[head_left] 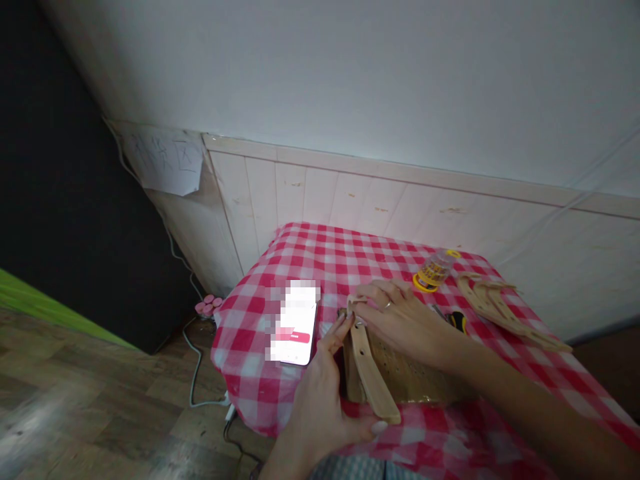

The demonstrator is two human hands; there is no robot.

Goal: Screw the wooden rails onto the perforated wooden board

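At the near edge, grey-and-white checked fabric (350,469) shows below a table spread with a red-and-white checked cloth (320,247). The left hand (323,393) is partly spread along a curved wooden strip (373,377), its thumb by the strip's near end and its fingertips meeting the right hand's near the far end. The strip lies on the left part of a brown block (415,377) dotted with small holes, near the middle of the table. The right hand (400,313), wearing a ring, reaches in from the right, fingers curled around the strip's far end; its exact grip is hidden.

The work appears to be partway: this strip has a dark hole and a shiny spot towards its far end, but whether anything is fastened there cannot be told. Left of the hands lies a lit phone (300,327), partly blurred out. To the right, beyond the block, is a tool with a black-and-yellow handle (457,323). Farther right, several similar curved pieces (500,307) lie together, out of the hands; whether they are finished or waiting is unclear. Beside them, farther off, a clear yellow-ended bottle (434,270) leans before a white panelled wall (350,193).
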